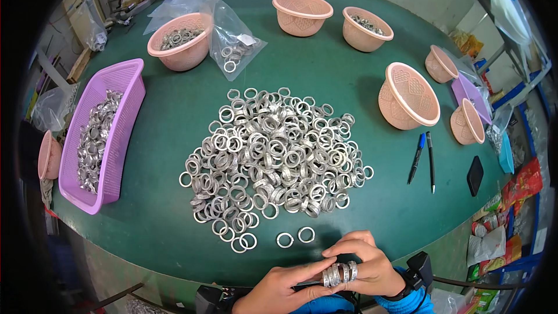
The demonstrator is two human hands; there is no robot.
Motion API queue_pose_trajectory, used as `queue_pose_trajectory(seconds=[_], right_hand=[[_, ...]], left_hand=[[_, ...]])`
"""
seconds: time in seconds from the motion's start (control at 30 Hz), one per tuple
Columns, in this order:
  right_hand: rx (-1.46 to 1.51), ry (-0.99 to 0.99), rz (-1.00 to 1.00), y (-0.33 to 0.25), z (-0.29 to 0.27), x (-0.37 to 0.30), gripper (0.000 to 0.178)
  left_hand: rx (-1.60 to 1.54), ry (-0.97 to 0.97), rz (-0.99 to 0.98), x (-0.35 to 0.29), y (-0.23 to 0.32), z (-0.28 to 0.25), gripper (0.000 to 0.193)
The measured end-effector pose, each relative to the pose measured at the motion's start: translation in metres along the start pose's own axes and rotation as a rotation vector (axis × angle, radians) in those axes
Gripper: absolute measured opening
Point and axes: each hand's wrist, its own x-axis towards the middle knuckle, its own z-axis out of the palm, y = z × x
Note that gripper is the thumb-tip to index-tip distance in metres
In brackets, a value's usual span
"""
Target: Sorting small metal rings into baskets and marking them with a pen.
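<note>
At the front edge of the table, a short row of silver metal rings (pixel 339 274) stands side by side between my hands. My right hand (pixel 375 270) curls round the row from the right, its index finger arched over the top. From the left, my left hand (pixel 282 288) closes thumb and fingers on the near end of the same rings. Just beyond my fingers, two loose rings (pixel 306 234) lie flat on the green table (pixel 168 110). A large heap of similar rings (pixel 273 151) spreads over the middle of the table.
A purple basket (pixel 131 122) holding metal pieces stands left. Pink bowls (pixel 302 17) sit along the back and right, some with small metal parts. A plastic bag (pixel 235 40) with rings lies by the back-left bowl. Two pens (pixel 430 163) and a black phone-like object (pixel 475 175) lie right.
</note>
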Motion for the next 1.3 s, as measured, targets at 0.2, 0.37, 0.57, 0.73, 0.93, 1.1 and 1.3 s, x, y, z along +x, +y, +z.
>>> queue_pose_trajectory(seconds=[0.2,0.37,0.57,0.73,0.93,1.1,1.3], right_hand=[[0.011,0.030,-0.006,-0.002,0.000,0.000,0.025],[0.009,0.017,0.003,-0.002,-0.002,0.001,0.025],[-0.023,-0.011,-0.021,-0.001,0.000,-0.001,0.025],[0.017,-0.018,0.000,-0.001,0.000,-0.002,0.024],[0.045,-0.028,0.009,-0.001,-0.001,-0.003,0.023],[-0.001,-0.018,-0.016,0.000,0.001,-0.002,0.023],[-0.056,-0.042,-0.018,0.000,0.002,-0.004,0.022]], left_hand=[[-0.228,0.082,0.071,0.001,0.004,0.010,0.038],[-0.225,0.127,0.088,0.000,0.005,0.015,0.040],[-0.340,0.198,0.079,-0.002,-0.002,0.022,0.037],[-0.304,0.276,0.162,-0.001,-0.011,0.028,0.037],[-0.464,0.224,0.127,-0.002,-0.011,0.029,0.036],[-0.551,0.268,-0.011,-0.002,-0.006,0.034,0.035],[-0.556,0.302,-0.004,-0.002,-0.007,0.034,0.033]])
